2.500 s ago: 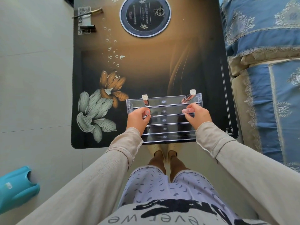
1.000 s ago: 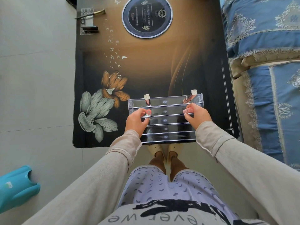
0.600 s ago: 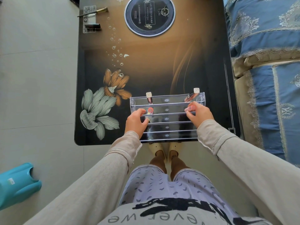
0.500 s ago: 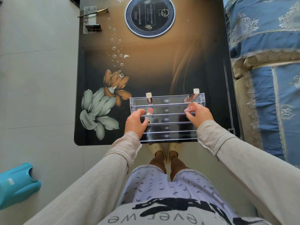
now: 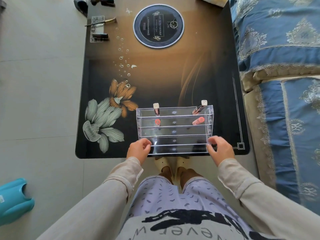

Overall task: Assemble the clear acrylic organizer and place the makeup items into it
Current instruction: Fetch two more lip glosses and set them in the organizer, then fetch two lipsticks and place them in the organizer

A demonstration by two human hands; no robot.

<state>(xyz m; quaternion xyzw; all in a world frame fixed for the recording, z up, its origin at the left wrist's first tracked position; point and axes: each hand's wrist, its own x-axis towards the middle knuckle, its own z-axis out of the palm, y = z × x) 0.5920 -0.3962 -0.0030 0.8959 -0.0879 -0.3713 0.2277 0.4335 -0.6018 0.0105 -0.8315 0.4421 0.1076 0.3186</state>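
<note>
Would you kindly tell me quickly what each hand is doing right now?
Left hand: curled at the front-left corner of the clear acrylic tiered organizer; grip cannot be told.
Right hand: curled at its front-right corner, blurred; grip cannot be told.

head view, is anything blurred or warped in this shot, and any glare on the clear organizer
Head view: the right hand has motion-smeared fingertips, and the left hand is sharper. Head view again: wide-angle bowing curves the table edges. Same head view: the organizer shows bright lines along its shelf edges but no washed-out glare, and the lipsticks inside read clearly.
</note>
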